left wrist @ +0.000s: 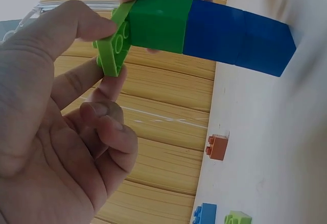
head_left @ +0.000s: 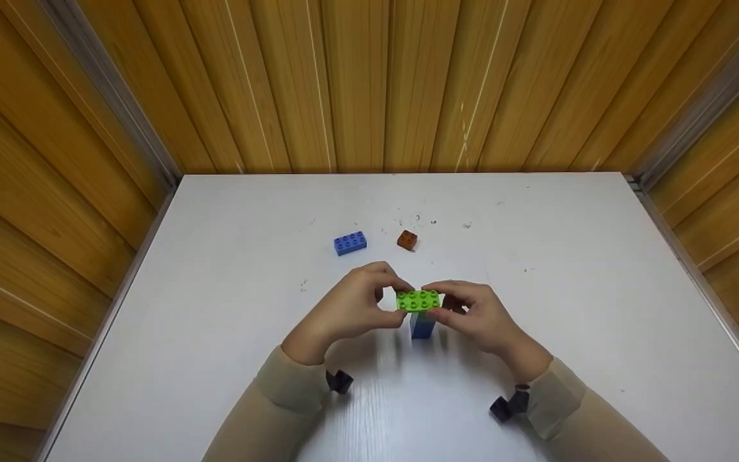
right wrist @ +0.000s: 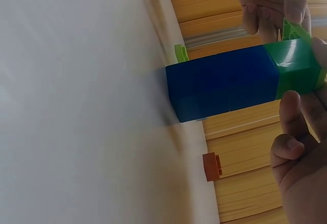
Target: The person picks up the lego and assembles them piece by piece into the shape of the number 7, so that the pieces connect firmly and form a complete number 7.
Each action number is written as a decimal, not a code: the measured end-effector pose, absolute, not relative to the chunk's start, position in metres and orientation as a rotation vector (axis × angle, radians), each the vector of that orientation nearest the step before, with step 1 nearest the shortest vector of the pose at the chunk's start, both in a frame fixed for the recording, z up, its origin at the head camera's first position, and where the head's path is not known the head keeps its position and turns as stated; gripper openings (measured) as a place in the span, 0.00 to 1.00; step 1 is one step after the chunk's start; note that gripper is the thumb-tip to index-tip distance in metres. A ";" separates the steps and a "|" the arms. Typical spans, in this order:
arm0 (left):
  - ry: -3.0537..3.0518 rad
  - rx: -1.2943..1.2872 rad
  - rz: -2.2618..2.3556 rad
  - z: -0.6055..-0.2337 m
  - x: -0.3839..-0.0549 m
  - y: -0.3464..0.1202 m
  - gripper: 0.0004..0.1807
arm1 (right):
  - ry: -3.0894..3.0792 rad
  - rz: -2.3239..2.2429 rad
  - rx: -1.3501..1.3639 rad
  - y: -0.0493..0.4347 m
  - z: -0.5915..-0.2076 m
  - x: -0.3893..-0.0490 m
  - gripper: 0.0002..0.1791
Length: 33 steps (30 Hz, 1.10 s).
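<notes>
A thin lime-green toy building brick (head_left: 417,301) with studs lies across the top of an upright tower, overhanging it on the left. My left hand (head_left: 360,305) pinches its overhanging left end between thumb and fingers. At the right end, my right hand (head_left: 482,314) pinches the same brick, thumb at the near edge and fingers at the far edge. Beneath it the tower shows a green brick (left wrist: 158,22) over two dark blue bricks (left wrist: 237,38). The tower's foot is at the white table.
Beyond my hands, a blue eight-stud brick (head_left: 350,243) and a small brown brick (head_left: 407,240) lie on the white table (head_left: 215,256). Another lime-green brick (left wrist: 237,218) shows in the left wrist view near the blue one. Wood-patterned walls (head_left: 356,90) enclose the back and sides.
</notes>
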<state>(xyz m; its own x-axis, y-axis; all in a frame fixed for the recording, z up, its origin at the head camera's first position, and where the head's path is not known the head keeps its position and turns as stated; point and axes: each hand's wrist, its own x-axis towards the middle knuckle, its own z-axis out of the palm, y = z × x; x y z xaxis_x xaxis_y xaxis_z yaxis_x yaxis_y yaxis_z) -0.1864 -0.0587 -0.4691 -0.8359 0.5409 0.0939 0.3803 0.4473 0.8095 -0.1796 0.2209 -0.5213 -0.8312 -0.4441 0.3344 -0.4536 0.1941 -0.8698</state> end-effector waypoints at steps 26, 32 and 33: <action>2.434 0.769 1.373 -0.469 -0.188 -0.061 0.20 | -2.337 1.733 0.956 0.222 -0.528 -0.181 0.20; 2.507 0.845 1.338 -0.462 -0.192 -0.073 0.19 | -2.369 1.719 0.936 0.220 -0.526 -0.182 0.19; 2.524 0.826 1.353 -0.461 -0.193 -0.077 0.20 | -2.376 1.722 0.930 0.220 -0.526 -0.182 0.19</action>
<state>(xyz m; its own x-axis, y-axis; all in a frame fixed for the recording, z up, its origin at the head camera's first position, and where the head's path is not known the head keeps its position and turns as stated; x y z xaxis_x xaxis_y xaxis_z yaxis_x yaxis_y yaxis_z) -0.1929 -0.0773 -0.4609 -0.8345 0.5391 0.1137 0.3932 0.4381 0.8083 -0.1820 0.2200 -0.5262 -0.8157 -0.4303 0.3866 -0.5013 0.1923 -0.8436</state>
